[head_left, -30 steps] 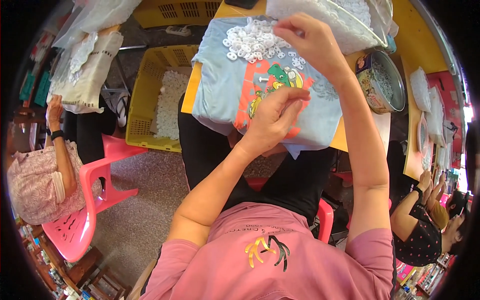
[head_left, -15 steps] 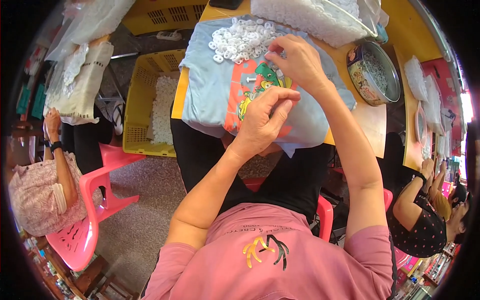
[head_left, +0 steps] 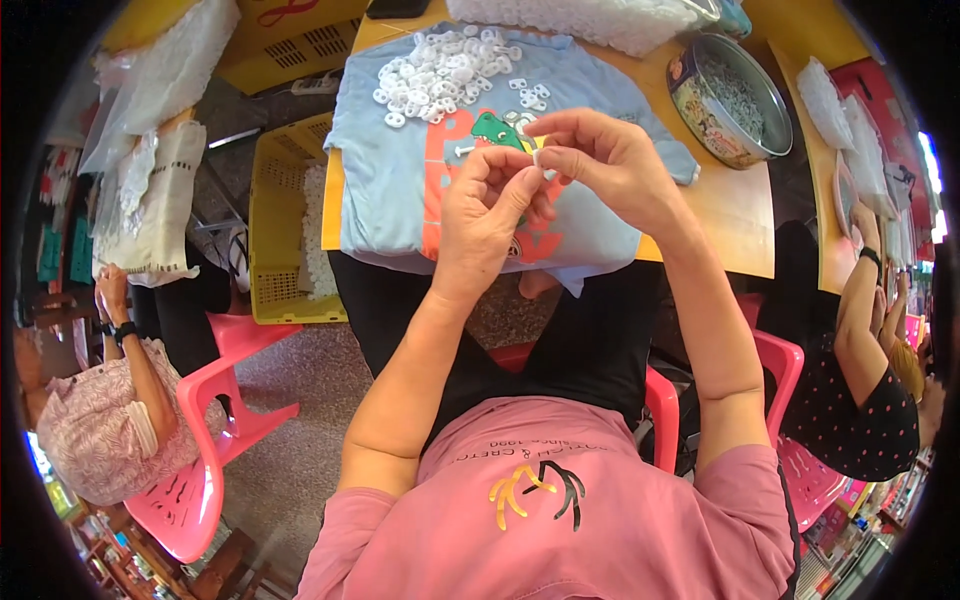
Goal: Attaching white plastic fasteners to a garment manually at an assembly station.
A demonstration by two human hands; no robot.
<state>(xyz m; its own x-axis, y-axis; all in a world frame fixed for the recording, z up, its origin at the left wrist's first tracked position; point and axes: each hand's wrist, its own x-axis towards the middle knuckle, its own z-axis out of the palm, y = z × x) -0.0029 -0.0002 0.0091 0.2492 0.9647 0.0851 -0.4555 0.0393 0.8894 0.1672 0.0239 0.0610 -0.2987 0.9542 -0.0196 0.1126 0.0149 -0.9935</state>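
Note:
My left hand (head_left: pixel 487 215) and my right hand (head_left: pixel 615 170) meet above a light blue cloth (head_left: pixel 385 200) with a printed cartoon. Between their pinched fingertips is a small white plastic piece (head_left: pixel 541 158), partly hidden by the fingers. Just beyond, a heap of white plastic pieces with holes (head_left: pixel 430 80) lies on the cloth. A few similar pieces (head_left: pixel 530 95) sit apart, to the right of the heap. Left of my fingers lies a small pale pin-like part (head_left: pixel 464 151), partly covered by my left hand.
An open round tin (head_left: pixel 735 105) of small metallic-looking parts stands on the yellow table (head_left: pixel 735 215) at right. A yellow crate (head_left: pixel 280 215) with white pieces is at left. Bagged white pieces (head_left: pixel 590 22) lie at the back. Other people (head_left: pixel 110 420) sit on both sides.
My right hand has come down from near the heap to meet my left hand, which has risen slightly. Their fingertips now close together on a white piece. The view has shifted a little.

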